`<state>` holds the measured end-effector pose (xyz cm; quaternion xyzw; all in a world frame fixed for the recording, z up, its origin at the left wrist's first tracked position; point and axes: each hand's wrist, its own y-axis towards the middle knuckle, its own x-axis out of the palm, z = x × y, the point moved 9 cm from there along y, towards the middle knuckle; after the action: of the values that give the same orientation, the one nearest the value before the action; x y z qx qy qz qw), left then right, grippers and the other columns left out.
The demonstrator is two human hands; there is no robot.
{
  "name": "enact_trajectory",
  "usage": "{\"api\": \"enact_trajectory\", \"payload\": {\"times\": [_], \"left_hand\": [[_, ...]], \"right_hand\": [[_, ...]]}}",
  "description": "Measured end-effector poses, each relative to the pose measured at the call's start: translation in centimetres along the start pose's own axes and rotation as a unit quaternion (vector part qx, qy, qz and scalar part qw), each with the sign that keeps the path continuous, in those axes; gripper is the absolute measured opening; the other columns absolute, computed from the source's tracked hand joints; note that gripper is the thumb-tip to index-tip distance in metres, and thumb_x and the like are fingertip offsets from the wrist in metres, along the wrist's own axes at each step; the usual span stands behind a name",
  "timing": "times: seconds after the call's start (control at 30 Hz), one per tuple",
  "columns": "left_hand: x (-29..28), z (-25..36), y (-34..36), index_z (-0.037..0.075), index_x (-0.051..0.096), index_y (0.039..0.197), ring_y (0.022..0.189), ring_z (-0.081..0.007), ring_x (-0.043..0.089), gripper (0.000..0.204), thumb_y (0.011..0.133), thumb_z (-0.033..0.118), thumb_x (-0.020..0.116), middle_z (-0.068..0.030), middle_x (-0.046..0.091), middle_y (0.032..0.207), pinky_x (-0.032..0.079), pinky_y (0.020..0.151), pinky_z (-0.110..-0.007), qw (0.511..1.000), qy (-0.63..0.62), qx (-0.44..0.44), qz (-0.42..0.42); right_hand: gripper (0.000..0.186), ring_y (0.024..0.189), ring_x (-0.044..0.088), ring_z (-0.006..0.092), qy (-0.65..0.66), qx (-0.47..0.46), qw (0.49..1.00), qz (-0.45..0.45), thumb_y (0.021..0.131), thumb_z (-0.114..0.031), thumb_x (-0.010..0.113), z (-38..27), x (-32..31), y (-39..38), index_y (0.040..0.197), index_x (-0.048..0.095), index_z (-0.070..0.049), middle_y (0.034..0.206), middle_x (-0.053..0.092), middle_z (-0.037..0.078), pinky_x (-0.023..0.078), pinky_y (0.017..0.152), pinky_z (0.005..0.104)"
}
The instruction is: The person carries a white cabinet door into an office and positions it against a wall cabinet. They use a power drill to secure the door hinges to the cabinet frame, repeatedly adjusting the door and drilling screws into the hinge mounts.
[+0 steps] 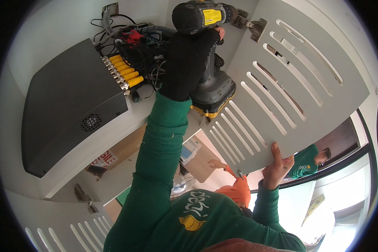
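My left hand (185, 63), in a dark glove with a bare fingertip showing, grips a black-and-yellow cordless drill (199, 19) high up. The drill's chuck points right, close to a metal hinge (256, 29) on a grey slotted cabinet door (332, 111); whether it touches is unclear. My bare right hand (277, 166) holds that door's lower edge, thumb on its face. Left of the drill, a dark grey electronics box (67, 105) sits on a white shelf, with several yellow cable connectors (126, 73) and a tangle of black wires (143, 46) beside it.
A second slotted door (42, 214) with a hinge hangs at lower left. Below are a wooden panel (199, 168) with papers and a person in orange (235, 189), one hand reaching out. A person in green (304, 161) shows at right beside a dark-framed opening.
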<state>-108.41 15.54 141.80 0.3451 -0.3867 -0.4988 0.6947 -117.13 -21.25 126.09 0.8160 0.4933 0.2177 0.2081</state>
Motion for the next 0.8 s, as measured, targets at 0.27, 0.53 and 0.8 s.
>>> {"api": "enact_trajectory", "payload": {"times": [0.27,0.53,0.8], "left_hand": [[0.6,1.6,0.2,0.009,0.07,0.102,0.088,-0.0217,0.071,0.016,0.088,0.016,0.071,-0.0088,0.072,0.094,0.056,0.079,-0.031,0.965,0.194,0.175,-0.026],[0.1,-0.9,1.0,0.014,0.071,0.104,0.094,-0.0262,0.072,0.018,0.085,0.014,0.074,-0.0116,0.072,0.1,0.059,0.082,-0.033,0.999,-0.021,-0.027,-0.018],[0.6,3.8,0.2,0.01,0.07,0.106,0.089,-0.0218,0.07,0.02,0.086,0.015,0.073,-0.01,0.071,0.097,0.056,0.08,-0.032,0.904,0.326,0.277,-0.03]], "right_hand": [[0.02,0.084,0.065,0.0144,0.011,0.003,1.0,0.004,0.088,-0.003,0.071,-0.3,0.4,0.4,0.106,0.064,0.003,0.097,0.069,0.009,0.05,0.079,0.0273],[0.019,0.083,0.065,0.0143,-0.003,-0.001,1.0,0.009,0.088,-0.004,0.072,-0.3,0.2,0.3,0.104,0.065,0.003,0.095,0.07,0.008,0.049,0.079,0.0268],[0.02,0.084,0.065,0.0148,-0.013,-0.017,1.0,-0.009,0.088,-0.004,0.072,-0.2,0.0,0.2,0.105,0.064,0.002,0.097,0.07,0.009,0.049,0.08,0.0278]]}}
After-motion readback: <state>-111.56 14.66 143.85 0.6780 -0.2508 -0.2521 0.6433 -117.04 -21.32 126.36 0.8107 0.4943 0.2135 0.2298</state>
